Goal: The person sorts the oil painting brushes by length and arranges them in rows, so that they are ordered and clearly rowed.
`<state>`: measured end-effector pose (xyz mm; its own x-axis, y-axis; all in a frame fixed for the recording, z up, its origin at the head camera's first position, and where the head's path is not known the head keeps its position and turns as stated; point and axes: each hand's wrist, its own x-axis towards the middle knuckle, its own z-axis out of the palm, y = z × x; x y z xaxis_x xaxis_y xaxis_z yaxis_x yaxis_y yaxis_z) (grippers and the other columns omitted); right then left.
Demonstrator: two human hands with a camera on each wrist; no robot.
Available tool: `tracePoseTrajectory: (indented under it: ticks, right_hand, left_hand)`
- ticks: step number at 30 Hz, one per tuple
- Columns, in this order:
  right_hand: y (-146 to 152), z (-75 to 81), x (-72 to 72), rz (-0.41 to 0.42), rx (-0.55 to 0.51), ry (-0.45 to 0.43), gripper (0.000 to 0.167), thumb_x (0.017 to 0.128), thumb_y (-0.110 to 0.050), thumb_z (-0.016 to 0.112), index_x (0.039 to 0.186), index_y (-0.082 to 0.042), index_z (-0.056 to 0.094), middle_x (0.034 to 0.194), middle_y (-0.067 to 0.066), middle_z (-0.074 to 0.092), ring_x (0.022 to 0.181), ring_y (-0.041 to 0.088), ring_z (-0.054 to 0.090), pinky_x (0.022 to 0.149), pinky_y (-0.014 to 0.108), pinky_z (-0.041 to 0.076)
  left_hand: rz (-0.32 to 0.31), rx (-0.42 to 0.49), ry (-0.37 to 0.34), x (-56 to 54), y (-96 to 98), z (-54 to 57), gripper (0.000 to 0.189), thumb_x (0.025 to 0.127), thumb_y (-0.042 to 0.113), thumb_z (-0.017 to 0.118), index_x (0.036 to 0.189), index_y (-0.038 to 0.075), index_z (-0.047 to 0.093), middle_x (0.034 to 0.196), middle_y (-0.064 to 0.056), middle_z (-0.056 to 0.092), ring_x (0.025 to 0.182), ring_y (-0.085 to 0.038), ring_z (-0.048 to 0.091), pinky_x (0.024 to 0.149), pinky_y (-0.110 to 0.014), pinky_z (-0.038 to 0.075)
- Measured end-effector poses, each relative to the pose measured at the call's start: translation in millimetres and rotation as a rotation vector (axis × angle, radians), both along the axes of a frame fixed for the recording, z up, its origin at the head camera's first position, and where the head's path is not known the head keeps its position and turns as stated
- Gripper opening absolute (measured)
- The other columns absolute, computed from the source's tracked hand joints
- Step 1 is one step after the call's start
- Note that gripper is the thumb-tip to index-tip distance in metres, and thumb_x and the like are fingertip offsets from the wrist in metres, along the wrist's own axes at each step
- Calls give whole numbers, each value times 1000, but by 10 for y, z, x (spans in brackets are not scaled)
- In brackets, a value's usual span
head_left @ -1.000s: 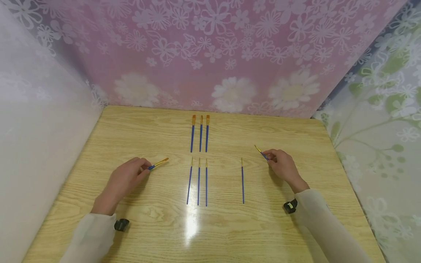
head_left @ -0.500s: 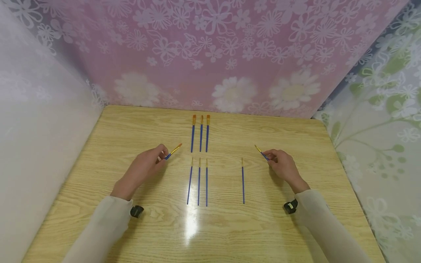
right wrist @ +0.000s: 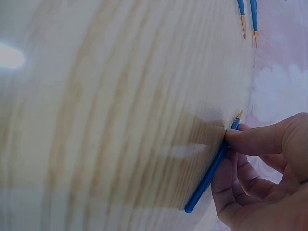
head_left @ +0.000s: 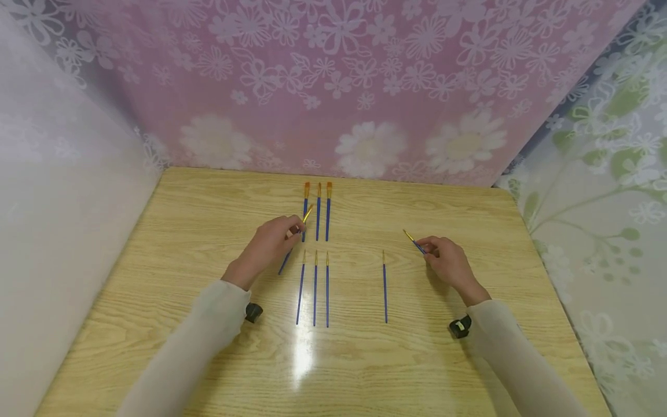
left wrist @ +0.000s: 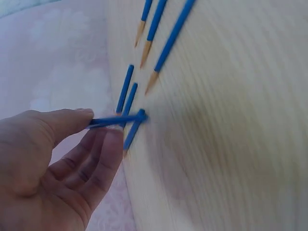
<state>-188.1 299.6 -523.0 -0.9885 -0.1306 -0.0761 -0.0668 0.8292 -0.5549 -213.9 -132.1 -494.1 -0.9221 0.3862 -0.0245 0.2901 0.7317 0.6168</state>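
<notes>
In the head view my left hand (head_left: 273, 242) pinches a blue-handled paintbrush (head_left: 284, 262) between thumb and fingers, bristle end slanting up and right. It hovers over the leftmost of three wider paintbrushes (head_left: 327, 217) at the back, partly covering its handle. The left wrist view shows the held brush (left wrist: 113, 120) nearly end-on, its handle tip towards the camera. To the right, my right hand (head_left: 449, 262) pinches another paintbrush (head_left: 416, 243), tilted, with its tip pointing up and left. Its blue handle (right wrist: 207, 179) passes between thumb and fingers in the right wrist view.
Three fine paintbrushes (head_left: 315, 289) lie side by side nearer the front, tips pointing away. A single fine paintbrush (head_left: 385, 289) lies apart to their right. The wooden table (head_left: 354, 370) backs onto a pink floral curtain (head_left: 312, 104), with pale curtains at both sides.
My left hand has moved right and away from me with its paintbrush, from the left of the table to the back brushes, and the brush now points more steeply. The right hand has stayed still.
</notes>
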Motion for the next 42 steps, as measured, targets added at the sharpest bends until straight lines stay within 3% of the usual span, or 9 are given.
tracePoseTrajectory:
  ticks: [9,16,23,31,35,42]
  right_hand:
    - [18,-12,7,4,0,5,35,105,3,62,138,1,70,115,24,69,104,42,74,80,50,61]
    - [25,-28,4,-1,-6,6,35,104,3,63,138,2,70,114,24,69,101,41,74,78,47,60]
    - [8,1,-4,-2,-14,10,34,104,4,63,137,3,70,114,24,69,100,39,73,79,46,58]
    - [3,17,-3,-2,-11,14,34,104,3,62,137,3,70,114,25,69,100,39,73,79,46,58]
    - [10,4,-3,-3,-10,19,34,104,3,62,137,3,70,115,25,69,101,41,74,81,50,60]
    - [25,-30,5,-9,-9,21,35,104,3,63,138,2,70,115,25,69,104,43,74,85,56,61]
  left_hand:
    - [2,51,-66,-292,442,-44,32,111,20,66,142,11,68,128,-11,71,101,-27,67,81,-43,56]
    - [-15,35,-91,-543,684,-88,38,111,20,65,147,11,64,131,-12,68,111,-29,66,94,-48,57]
    - [-37,-12,-92,-714,838,-103,39,111,18,63,149,10,63,134,-12,68,114,-28,64,97,-46,55]
    - [-11,-100,-70,-798,1021,-137,39,111,17,62,150,11,63,149,-12,65,136,-32,61,110,-49,54]
    - [17,-165,-64,-812,1090,-126,39,112,20,62,151,14,62,150,-13,62,137,-33,60,121,-54,46]
    - [32,-242,-33,-837,1139,-175,36,114,23,59,148,16,64,149,-12,58,130,-32,63,113,-51,51]
